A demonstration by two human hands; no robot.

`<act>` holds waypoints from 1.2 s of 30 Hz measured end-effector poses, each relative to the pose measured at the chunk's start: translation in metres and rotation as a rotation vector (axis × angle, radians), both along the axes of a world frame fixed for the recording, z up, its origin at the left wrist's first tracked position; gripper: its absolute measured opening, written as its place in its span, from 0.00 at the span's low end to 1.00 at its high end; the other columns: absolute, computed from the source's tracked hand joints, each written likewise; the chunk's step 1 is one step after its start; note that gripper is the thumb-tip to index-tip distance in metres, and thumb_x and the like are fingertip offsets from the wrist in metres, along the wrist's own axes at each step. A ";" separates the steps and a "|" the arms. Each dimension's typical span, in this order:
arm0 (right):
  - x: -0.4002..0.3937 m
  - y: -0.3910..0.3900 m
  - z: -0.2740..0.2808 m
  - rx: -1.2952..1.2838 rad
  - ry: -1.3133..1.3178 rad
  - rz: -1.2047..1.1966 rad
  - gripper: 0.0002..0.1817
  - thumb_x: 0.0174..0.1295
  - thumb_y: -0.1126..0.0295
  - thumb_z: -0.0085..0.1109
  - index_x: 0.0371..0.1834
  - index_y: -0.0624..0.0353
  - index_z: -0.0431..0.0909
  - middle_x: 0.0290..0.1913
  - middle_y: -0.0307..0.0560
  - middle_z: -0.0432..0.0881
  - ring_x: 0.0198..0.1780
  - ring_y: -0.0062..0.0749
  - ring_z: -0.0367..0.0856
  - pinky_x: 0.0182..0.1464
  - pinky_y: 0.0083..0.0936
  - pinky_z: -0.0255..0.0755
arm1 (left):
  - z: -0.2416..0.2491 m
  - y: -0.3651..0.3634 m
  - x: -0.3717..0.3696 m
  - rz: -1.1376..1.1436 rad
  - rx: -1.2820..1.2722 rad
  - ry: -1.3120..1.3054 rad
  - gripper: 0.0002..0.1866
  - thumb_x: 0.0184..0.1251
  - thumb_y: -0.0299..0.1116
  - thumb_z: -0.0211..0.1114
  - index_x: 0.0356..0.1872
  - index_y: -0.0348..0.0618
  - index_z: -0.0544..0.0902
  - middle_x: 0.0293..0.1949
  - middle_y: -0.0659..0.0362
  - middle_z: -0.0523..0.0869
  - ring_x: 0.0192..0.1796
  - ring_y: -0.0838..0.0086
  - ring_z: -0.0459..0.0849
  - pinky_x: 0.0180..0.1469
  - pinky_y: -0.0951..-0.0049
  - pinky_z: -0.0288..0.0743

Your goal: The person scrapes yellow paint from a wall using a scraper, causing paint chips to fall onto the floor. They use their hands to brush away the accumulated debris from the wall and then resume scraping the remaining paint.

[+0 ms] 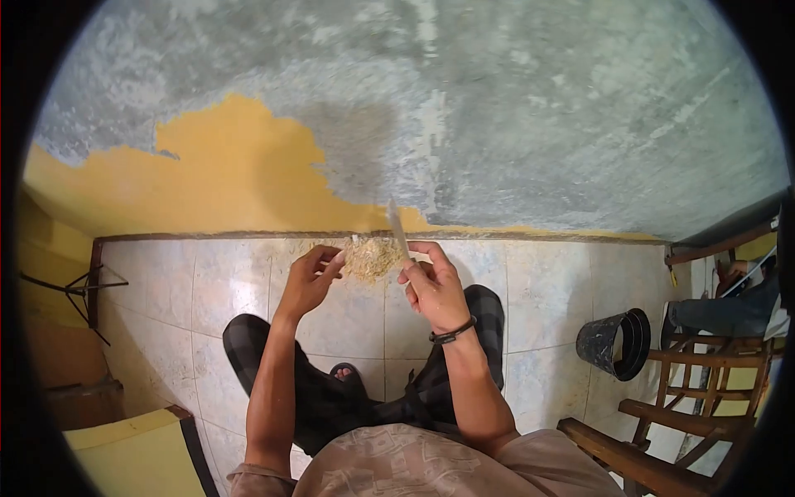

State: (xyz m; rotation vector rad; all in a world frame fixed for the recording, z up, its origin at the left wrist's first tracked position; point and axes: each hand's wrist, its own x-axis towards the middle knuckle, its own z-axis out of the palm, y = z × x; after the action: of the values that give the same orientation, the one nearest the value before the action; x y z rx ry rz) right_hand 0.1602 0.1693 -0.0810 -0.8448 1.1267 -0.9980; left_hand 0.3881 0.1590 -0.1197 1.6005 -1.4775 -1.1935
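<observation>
A heap of pale yellow flakes and crumbs (373,258) lies on the tiled floor close to the foot of the wall. At its left edge is my left hand (313,282), fingers apart and slightly curled, with nothing visible in it. My right hand (432,286) is closed on a flat scraper-like blade (397,232) at the right side of the heap. The blade points up toward the wall, and its handle is mostly hidden in my fingers. Ahead, the wall shows yellow paint (240,166) at the lower left and bare grey surface (530,124) elsewhere.
A black bucket (600,344) lies tilted on the floor at the right. Beside it are wooden chairs or frames (704,422) and a person's leg (716,316). A thin dark metal stand (79,290) is at the left, above a yellow panel (137,451).
</observation>
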 end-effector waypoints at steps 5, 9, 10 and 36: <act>-0.031 -0.002 0.004 -0.347 0.742 -0.041 0.15 0.59 0.72 0.54 0.50 0.55 0.67 0.22 0.52 0.79 0.28 0.58 0.79 0.31 0.46 0.71 | 0.069 0.029 -0.061 0.258 -0.505 -0.094 0.22 0.75 0.45 0.47 0.54 0.36 0.75 0.50 0.51 0.80 0.54 0.68 0.78 0.53 0.68 0.71; -0.040 -0.009 -0.011 -0.270 0.907 -0.081 0.16 0.59 0.72 0.54 0.50 0.55 0.66 0.23 0.54 0.80 0.30 0.56 0.81 0.32 0.46 0.73 | 0.135 0.023 -0.099 0.259 -0.821 -0.078 0.40 0.72 0.62 0.22 0.68 0.38 0.58 0.68 0.48 0.64 0.72 0.61 0.59 0.71 0.55 0.48; -0.030 -0.006 -0.010 -0.259 0.899 -0.065 0.16 0.59 0.72 0.54 0.50 0.55 0.66 0.23 0.54 0.80 0.30 0.56 0.81 0.32 0.46 0.73 | 0.137 0.015 -0.114 0.276 -0.928 0.047 0.39 0.72 0.61 0.25 0.71 0.39 0.53 0.71 0.47 0.58 0.74 0.59 0.53 0.73 0.53 0.41; -0.018 -0.016 -0.042 -0.237 1.014 -0.006 0.13 0.63 0.67 0.53 0.49 0.54 0.65 0.25 0.59 0.81 0.32 0.61 0.81 0.33 0.50 0.72 | 0.005 0.038 -0.048 0.738 -0.517 -0.547 0.26 0.70 0.32 0.58 0.62 0.27 0.63 0.60 0.39 0.68 0.62 0.50 0.68 0.64 0.59 0.60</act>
State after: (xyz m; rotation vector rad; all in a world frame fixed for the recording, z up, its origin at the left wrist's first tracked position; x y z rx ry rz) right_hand 0.1418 0.1528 -0.1232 -1.6284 1.8675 -0.6941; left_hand 0.3401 0.1973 -0.1149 1.8959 -1.1613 0.0466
